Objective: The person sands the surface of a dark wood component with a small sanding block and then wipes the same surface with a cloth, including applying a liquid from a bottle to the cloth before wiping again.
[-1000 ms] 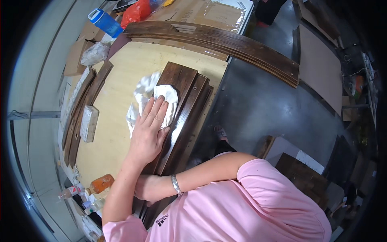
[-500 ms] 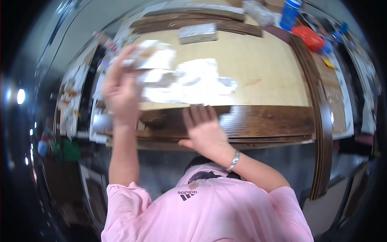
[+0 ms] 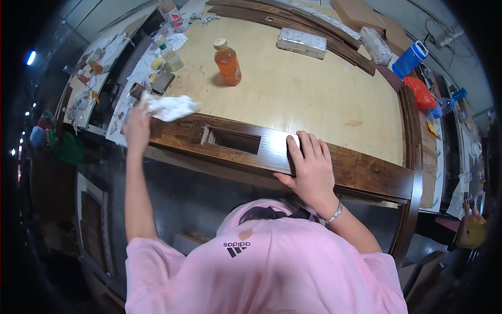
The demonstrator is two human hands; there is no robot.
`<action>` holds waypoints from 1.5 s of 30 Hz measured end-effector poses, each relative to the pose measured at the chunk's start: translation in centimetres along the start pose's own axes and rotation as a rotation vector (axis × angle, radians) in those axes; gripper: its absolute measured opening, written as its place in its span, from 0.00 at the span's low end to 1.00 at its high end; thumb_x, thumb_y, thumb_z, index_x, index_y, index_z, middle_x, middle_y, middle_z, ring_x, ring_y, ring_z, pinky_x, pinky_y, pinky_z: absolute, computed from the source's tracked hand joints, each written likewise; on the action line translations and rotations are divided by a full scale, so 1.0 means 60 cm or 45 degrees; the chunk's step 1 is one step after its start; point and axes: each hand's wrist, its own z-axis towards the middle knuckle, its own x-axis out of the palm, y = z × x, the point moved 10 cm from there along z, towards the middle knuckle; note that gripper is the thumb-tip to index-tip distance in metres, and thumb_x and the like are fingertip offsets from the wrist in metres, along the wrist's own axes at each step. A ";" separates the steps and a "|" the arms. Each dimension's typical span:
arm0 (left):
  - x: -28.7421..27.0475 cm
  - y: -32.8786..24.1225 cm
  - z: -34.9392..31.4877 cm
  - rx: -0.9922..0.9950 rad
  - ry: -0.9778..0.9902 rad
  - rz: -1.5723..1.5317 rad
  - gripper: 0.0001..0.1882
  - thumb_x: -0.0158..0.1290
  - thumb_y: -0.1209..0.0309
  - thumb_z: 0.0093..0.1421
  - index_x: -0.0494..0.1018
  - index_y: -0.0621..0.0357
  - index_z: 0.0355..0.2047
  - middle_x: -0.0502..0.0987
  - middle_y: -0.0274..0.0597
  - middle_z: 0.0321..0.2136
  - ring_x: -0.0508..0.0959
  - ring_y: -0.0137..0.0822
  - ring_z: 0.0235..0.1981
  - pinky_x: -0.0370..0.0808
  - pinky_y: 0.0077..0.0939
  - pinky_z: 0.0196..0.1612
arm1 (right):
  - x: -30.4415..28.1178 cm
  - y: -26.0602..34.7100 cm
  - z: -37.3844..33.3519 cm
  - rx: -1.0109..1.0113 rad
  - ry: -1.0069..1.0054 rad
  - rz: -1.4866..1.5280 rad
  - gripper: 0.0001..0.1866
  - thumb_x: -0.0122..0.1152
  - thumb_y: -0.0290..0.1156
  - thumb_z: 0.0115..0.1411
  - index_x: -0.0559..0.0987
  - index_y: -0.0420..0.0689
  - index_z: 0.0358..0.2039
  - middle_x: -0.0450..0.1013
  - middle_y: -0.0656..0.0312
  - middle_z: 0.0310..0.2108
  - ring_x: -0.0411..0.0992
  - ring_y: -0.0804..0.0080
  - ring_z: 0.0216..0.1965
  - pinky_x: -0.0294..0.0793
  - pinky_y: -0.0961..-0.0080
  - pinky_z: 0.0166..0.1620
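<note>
Along the near edge of the table lies a dark brown wooden board (image 3: 366, 166) with a rectangular cutout left of its middle. My left hand (image 3: 137, 125) is closed on a crumpled white cloth (image 3: 171, 107) at the board's left end; the cloth spreads over the board's far edge. Motion softens that hand's outline. My right hand (image 3: 312, 165) rests flat on the board, right of the cutout, fingers stretched out and pointing away from me. Beyond the board, on the left half of the table, stands a bottle of orange-brown liquid (image 3: 228, 63) with a pale cap.
A wrapped block (image 3: 301, 43) sits toward the back of the pale tabletop (image 3: 324, 94). More brown boards (image 3: 293, 23) line the far edge, and others (image 3: 410, 136) the right side. Bottles (image 3: 170, 55) crowd the left; a blue jug (image 3: 410, 60) and red bag (image 3: 418, 93) stand right.
My left hand has come down with the cloth from above the tabletop to the board's left end. My right hand sits farther right on the board. The view has shifted, and the orange-brown bottle now shows.
</note>
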 end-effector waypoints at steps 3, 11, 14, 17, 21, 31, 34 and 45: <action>-0.001 0.013 -0.015 0.107 -0.167 0.078 0.16 0.45 0.65 0.66 0.75 0.56 0.50 0.77 0.49 0.45 0.76 0.53 0.47 0.68 0.49 0.51 | 0.001 0.011 0.006 0.013 -0.019 0.019 0.43 0.76 0.47 0.41 0.72 0.40 0.55 0.66 0.47 0.54 0.65 0.52 0.58 0.62 0.55 0.61; -0.024 -0.215 -0.128 0.628 -0.148 -0.451 0.16 0.48 0.75 0.61 0.77 0.56 0.49 0.78 0.46 0.51 0.76 0.49 0.50 0.64 0.49 0.61 | 0.009 -0.007 -0.003 0.095 0.076 -0.090 0.50 0.80 0.48 0.33 0.71 0.43 0.57 0.66 0.48 0.57 0.65 0.51 0.58 0.62 0.55 0.62; -0.020 0.098 -0.060 -0.317 -0.140 -0.635 0.16 0.43 0.70 0.68 0.76 0.62 0.49 0.78 0.53 0.45 0.77 0.48 0.44 0.71 0.41 0.51 | 0.018 0.007 0.010 0.063 0.070 -0.082 0.51 0.81 0.47 0.31 0.70 0.42 0.57 0.66 0.48 0.57 0.65 0.51 0.59 0.62 0.55 0.62; -0.028 -0.008 -0.066 0.003 -0.257 -0.236 0.15 0.48 0.70 0.64 0.78 0.60 0.47 0.80 0.50 0.44 0.79 0.47 0.44 0.71 0.42 0.54 | 0.011 0.010 0.008 0.097 0.062 -0.147 0.51 0.81 0.47 0.30 0.70 0.43 0.57 0.66 0.49 0.57 0.65 0.51 0.59 0.63 0.55 0.62; -0.046 -0.220 -0.158 0.676 -0.298 -0.429 0.17 0.49 0.71 0.61 0.78 0.57 0.49 0.80 0.47 0.48 0.78 0.45 0.50 0.65 0.48 0.60 | 0.020 0.005 0.010 0.099 0.059 -0.143 0.52 0.82 0.45 0.29 0.70 0.43 0.57 0.66 0.50 0.57 0.65 0.51 0.59 0.63 0.55 0.61; 0.020 0.533 -0.063 -0.825 -0.827 -1.376 0.13 0.56 0.68 0.62 0.81 0.67 0.38 0.82 0.45 0.31 0.77 0.33 0.29 0.77 0.33 0.35 | -0.013 0.033 -0.014 0.051 0.037 -0.142 0.37 0.72 0.24 0.34 0.74 0.40 0.51 0.71 0.49 0.54 0.69 0.51 0.57 0.72 0.61 0.56; -0.044 0.394 -0.098 -0.736 -1.073 -1.291 0.16 0.51 0.71 0.65 0.77 0.73 0.46 0.80 0.52 0.40 0.79 0.40 0.34 0.78 0.37 0.39 | -0.066 0.017 -0.006 0.088 -0.276 -0.072 0.14 0.70 0.26 0.40 0.78 0.44 0.31 0.77 0.60 0.29 0.77 0.61 0.32 0.75 0.67 0.37; -0.017 -0.197 -0.044 0.419 -0.046 -1.577 0.14 0.46 0.68 0.71 0.75 0.67 0.44 0.71 0.31 0.23 0.65 0.20 0.15 0.58 0.15 0.18 | -0.357 -0.249 -0.125 0.877 -0.458 -0.014 0.14 0.69 0.32 0.47 0.82 0.41 0.35 0.78 0.53 0.29 0.79 0.63 0.32 0.74 0.72 0.38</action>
